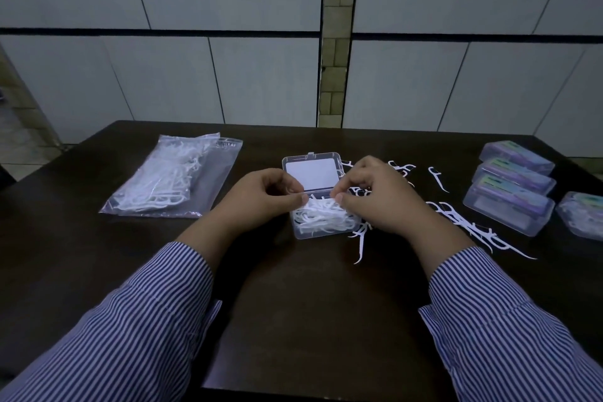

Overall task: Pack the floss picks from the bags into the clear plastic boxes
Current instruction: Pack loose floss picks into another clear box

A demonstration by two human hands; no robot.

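Fingers of my left hand [266,197] curl over the near left corner of the small clear plastic box [321,222], thumb pressing on the white floss picks [323,217] heaped inside it. My right hand [375,196] mirrors it at the right corner, thumb and forefinger pinching into the same heap. Beyond my knuckles the box's hinged lid [311,173] stands open. Loose white floss picks [470,225] lie scattered on the dark wooden table [310,303] just right of my right hand. Farther right sit closed clear boxes [509,202] with coloured labels. Well left of my left hand lies a clear plastic zip bag [173,176] holding more picks.
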